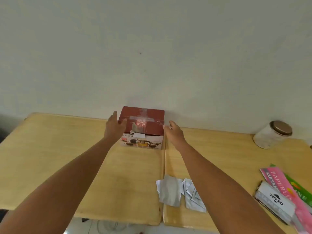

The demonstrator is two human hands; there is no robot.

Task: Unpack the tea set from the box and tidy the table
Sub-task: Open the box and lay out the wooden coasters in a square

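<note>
A dark red tea set box point(145, 123), taped shut across its top and printed with teapots on its front, stands at the back of the wooden table point(50, 157) against the wall. My left hand point(114, 124) is at the box's left side, fingers straight, thumb over the top edge. My right hand point(173, 131) is at the box's right side with its fingers loosely spread. Whether either hand touches the box is unclear.
Several grey paper pieces point(170, 191) lie near the front, between my arms. A glass jar with a brown lid point(271, 135) sits at the back right. Pink, green and white packets point(283, 196) lie at the right edge. A seam point(164, 166) splits the table.
</note>
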